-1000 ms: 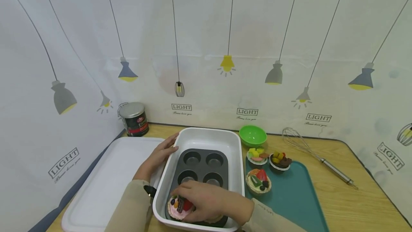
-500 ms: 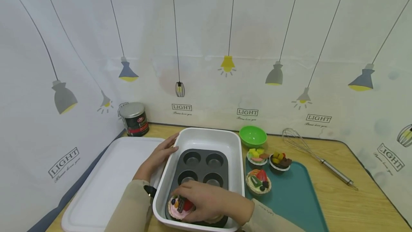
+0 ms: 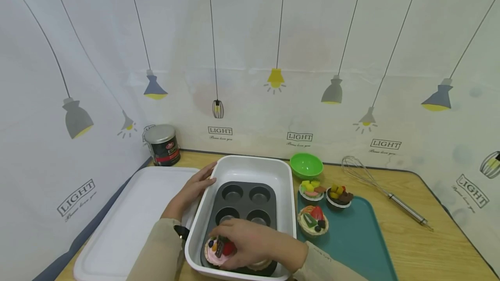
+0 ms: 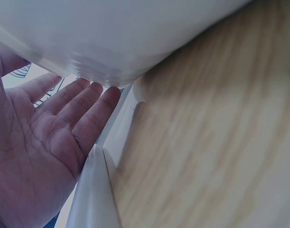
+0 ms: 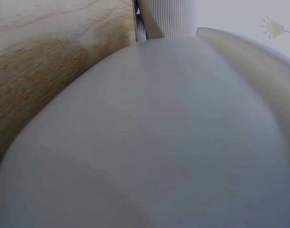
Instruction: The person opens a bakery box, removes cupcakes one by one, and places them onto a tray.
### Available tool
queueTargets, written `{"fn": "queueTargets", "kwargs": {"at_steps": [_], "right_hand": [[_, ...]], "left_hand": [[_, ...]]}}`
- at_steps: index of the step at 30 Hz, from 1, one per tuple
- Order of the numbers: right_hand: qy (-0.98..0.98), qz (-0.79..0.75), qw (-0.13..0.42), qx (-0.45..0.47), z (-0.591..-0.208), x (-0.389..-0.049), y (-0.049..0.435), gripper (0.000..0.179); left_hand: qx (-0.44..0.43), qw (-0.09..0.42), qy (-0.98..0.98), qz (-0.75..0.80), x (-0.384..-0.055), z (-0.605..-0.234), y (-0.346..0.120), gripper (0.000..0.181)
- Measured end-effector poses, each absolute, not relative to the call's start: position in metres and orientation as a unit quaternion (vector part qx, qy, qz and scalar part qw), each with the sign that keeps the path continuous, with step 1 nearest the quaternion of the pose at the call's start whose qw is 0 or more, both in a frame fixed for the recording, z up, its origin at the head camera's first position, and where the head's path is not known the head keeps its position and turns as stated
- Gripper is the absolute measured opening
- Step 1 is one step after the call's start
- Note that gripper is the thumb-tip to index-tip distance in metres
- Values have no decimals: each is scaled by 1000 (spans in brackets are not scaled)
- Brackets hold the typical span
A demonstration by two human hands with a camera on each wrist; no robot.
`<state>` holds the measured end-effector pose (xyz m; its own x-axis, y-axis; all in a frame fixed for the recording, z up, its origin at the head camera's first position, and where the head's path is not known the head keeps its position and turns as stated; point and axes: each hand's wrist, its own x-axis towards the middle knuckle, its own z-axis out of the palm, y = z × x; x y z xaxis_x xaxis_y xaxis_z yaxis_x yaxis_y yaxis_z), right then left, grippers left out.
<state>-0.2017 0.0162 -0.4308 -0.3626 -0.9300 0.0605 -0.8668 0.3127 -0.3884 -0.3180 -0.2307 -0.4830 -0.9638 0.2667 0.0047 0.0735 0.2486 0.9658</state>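
A deep white baking dish (image 3: 258,166) holds a dark muffin tin (image 3: 244,204). My right hand (image 3: 254,242) reaches down into the dish and holds a tart with pink cream (image 3: 214,256), topped with a strawberry, chocolate and berries, at the tin's near-left cup. Another pale tart (image 3: 259,265) shows partly beneath that hand, in the near-right cup. Against the dish's left wall rests my left hand (image 3: 194,189); the left wrist view shows its fingers (image 4: 92,116) extended with the tips at the dish's outer side. The right wrist view is filled by the dish wall (image 5: 149,123), hiding that hand.
A white tray (image 3: 129,224) lies left, a black can (image 3: 164,148) behind it. On the right, a teal tray (image 3: 351,242) carries a kiwi-strawberry tart (image 3: 314,221), a yellow-topped tart (image 3: 311,190) and a chocolate tart (image 3: 339,196). Beyond are a green bowl (image 3: 306,166) and a whisk (image 3: 386,192).
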Motion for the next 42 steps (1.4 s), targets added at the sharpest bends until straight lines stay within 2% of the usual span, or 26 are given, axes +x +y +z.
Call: {"fn": "queueTargets", "kwargs": {"at_steps": [9, 16, 26, 32, 42], "right_hand": [[814, -180, 85, -546, -430, -201, 16, 58], [819, -252, 95, -507, -430, -200, 17, 57], [814, -249, 87, -518, -427, -199, 18, 58], [813, -238, 45, -530, -426, -200, 18, 57], [825, -262, 53, -498, -399, -203, 30, 61]], "left_hand": [[110, 82, 783, 606, -319, -484, -230, 63], [117, 80, 781, 608, -320, -484, -232, 63], [114, 83, 783, 606, -316, -479, -230, 63], [111, 86, 781, 609, -318, -481, -231, 64], [117, 82, 774, 617, -318, -484, -233, 64]]}}
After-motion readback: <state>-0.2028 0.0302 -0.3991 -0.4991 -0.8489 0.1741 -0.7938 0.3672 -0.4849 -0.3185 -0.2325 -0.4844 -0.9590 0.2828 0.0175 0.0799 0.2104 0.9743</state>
